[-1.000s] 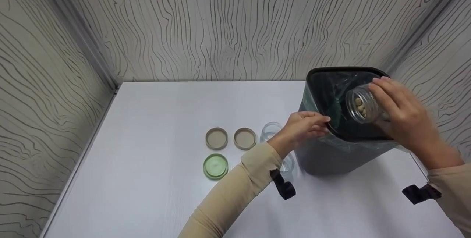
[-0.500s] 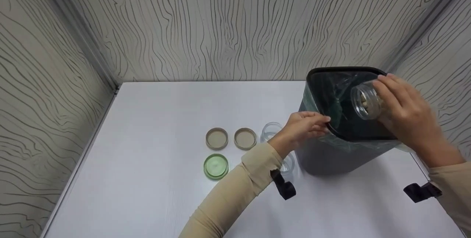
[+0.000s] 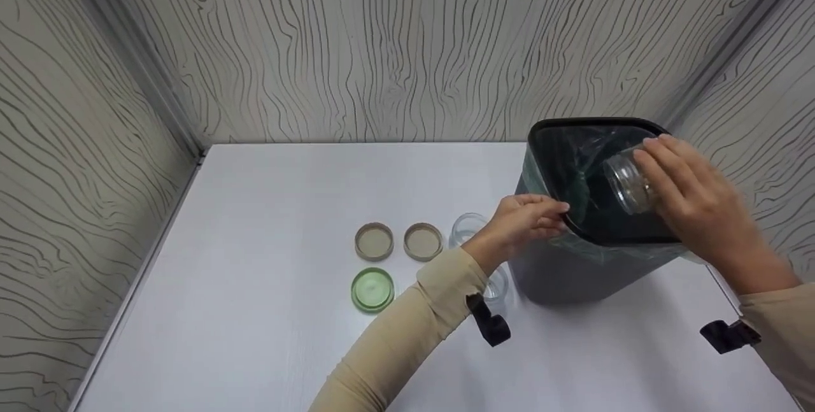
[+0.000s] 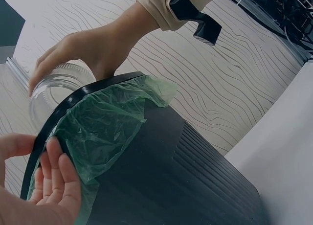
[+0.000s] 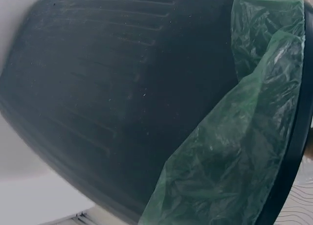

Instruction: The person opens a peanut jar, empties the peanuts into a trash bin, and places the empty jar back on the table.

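My right hand (image 3: 703, 208) grips a clear jar (image 3: 625, 181), tipped on its side with its mouth facing left over the bin's opening. The jar's wall looks see-through, and its far end is hidden by my fingers. With thumb and fingertips, my left hand (image 3: 519, 224) pinches the near-left rim of the dark grey trash bin (image 3: 566, 278). A green plastic bag (image 4: 112, 127) lines the bin and folds out over its rim. In the left wrist view, the right hand curls around the jar just beyond the rim. The right wrist view mostly shows the bin's side.
Two beige lids (image 3: 374, 242) and a green lid (image 3: 372, 289) lie on the white table (image 3: 255, 310), left of my forearm. Two clear jars, one farther back (image 3: 468, 226) and one nearer (image 3: 496, 284), are partly covered by my left arm. Wood-patterned panels (image 3: 382, 49) enclose the table.
Beige pellets showed in the jar's mouth a second ago and hardly show now. The jar shifted right, then back left, its mouth turned farther down. My left hand stays at the rim.
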The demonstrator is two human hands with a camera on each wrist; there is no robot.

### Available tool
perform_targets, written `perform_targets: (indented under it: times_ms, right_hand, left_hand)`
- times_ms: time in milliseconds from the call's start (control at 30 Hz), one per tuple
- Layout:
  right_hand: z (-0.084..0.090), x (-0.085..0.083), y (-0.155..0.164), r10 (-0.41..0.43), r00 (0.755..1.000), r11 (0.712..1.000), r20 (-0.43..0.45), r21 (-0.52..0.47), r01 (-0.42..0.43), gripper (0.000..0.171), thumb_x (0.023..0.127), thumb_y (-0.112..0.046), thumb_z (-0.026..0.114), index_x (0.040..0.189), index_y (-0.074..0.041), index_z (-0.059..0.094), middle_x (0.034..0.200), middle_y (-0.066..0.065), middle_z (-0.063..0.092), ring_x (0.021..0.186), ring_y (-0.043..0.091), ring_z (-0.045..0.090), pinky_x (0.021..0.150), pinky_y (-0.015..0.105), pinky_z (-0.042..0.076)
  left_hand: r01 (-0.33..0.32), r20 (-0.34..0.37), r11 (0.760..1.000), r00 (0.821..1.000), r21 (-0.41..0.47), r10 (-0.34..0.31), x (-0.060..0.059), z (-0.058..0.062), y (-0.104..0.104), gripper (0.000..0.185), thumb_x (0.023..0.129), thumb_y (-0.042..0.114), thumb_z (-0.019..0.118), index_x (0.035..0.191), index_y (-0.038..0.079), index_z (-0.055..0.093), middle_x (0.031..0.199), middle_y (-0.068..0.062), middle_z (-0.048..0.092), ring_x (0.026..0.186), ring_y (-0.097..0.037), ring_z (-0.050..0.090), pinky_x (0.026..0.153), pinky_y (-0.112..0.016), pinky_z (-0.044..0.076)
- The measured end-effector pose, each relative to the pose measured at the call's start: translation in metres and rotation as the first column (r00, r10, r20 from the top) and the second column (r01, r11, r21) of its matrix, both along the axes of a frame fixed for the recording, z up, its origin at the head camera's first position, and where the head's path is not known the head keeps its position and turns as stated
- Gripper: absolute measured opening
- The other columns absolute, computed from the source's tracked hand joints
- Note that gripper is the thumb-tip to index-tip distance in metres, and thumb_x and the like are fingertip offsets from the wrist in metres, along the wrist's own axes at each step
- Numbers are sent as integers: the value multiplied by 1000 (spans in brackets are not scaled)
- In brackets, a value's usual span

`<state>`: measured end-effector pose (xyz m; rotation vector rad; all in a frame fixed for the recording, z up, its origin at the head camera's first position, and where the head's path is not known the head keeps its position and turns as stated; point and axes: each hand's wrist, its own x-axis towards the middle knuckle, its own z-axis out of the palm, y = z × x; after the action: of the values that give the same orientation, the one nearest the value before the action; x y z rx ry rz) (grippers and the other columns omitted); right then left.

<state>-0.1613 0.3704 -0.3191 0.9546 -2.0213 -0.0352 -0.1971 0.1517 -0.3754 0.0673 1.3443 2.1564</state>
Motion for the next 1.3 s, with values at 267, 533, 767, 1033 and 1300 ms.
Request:
perform_targets:
  times_ms: [267, 533, 767, 1033, 1300]
  right_hand:
    - [2, 2, 1, -20, 1000, 999, 0, 25, 19, 39, 105, -15, 33, 122, 10, 57, 120, 30, 59, 136, 33, 46, 125, 27, 21]
    - [1, 2, 4, -37, 999, 999, -9, 39, 38, 40, 105, -15, 31, 123, 9, 57, 121, 30, 59, 134, 35, 47, 125, 26, 20]
    - [2, 2, 6, -27, 1000, 997, -12, 68, 28, 40, 106, -16, 30, 122, 9, 58, 122, 29, 59, 138, 31, 44, 125, 28, 20]
    - [1, 4, 9, -39, 999, 992, 31, 121, 35, 41, 105, -12, 25, 125, 9, 55, 128, 28, 56, 148, 25, 32, 126, 30, 16]
    - [2, 3, 10, -44, 999, 995, 24, 89, 41, 33, 102, -5, 37, 127, 8, 55, 127, 28, 56, 143, 29, 38, 126, 30, 19]
  left_hand:
    - [-4, 3, 1000, 1000, 3, 4, 0, 0, 0, 16, 87, 1, 64, 73, 9, 62, 64, 1, 62, 59, -9, 60, 58, -17, 54]
    - [0, 7, 1000, 1000, -1, 0, 0, -1, -3, 10, 86, 3, 65, 77, 7, 64, 64, 1, 62, 60, -8, 61, 62, -19, 56]
    - [3, 3, 1000, 1000, 11, -3, 0, 1, -3, 11, 87, 3, 64, 77, 7, 64, 65, 1, 62, 60, -8, 61, 59, -17, 54]
    - [-5, 12, 1000, 1000, 13, 5, -1, 0, -1, 13, 86, 2, 64, 74, 8, 63, 63, 1, 62, 58, -8, 60, 57, -17, 53]
    - [-10, 6, 1000, 1000, 3, 10, 1, 1, 0, 12, 86, 2, 65, 75, 7, 64, 63, 1, 61, 58, -8, 60, 57, -16, 53]
